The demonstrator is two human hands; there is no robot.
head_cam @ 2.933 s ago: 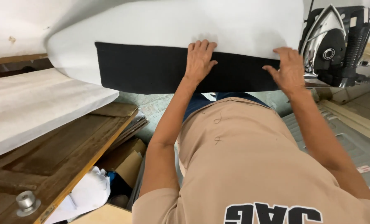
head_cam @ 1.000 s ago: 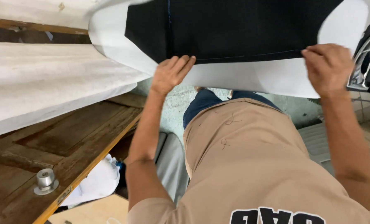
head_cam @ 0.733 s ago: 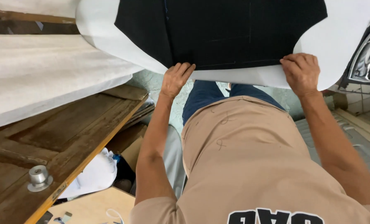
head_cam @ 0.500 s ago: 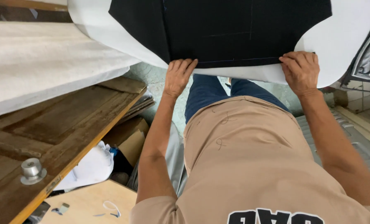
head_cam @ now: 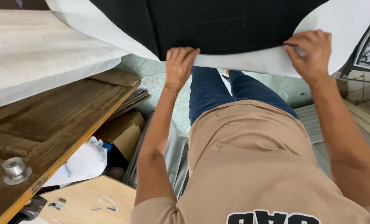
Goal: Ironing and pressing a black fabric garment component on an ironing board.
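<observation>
two hands are on the black cloth [head_cam: 235,25], which lies on a big white board [head_cam: 338,25] in front of the person. the left hand [head_cam: 180,66] lies flat and open on the near edge of the cloth, fingers pointing up the board. the right hand [head_cam: 311,52] is curled and pinches the near edge of the cloth further to the right of it.

a few seconds ago only a thin black strip showed on the board, and both hands lay flat on it. now a much wider piece of black shows, and faint chalk lines can be seen on it. a second ago the hands were already at the near edge, and they have hardly moved since. so it looks like the cloth has been laid out and is now being held straight.

left of the cloth and lower down is an old wooden door [head_cam: 52,128] with a metal knob [head_cam: 14,169]. under the door is a brown cardboard box [head_cam: 124,135], but i cannot tell what is in it. a white bag [head_cam: 83,164] lies next to the box.
</observation>
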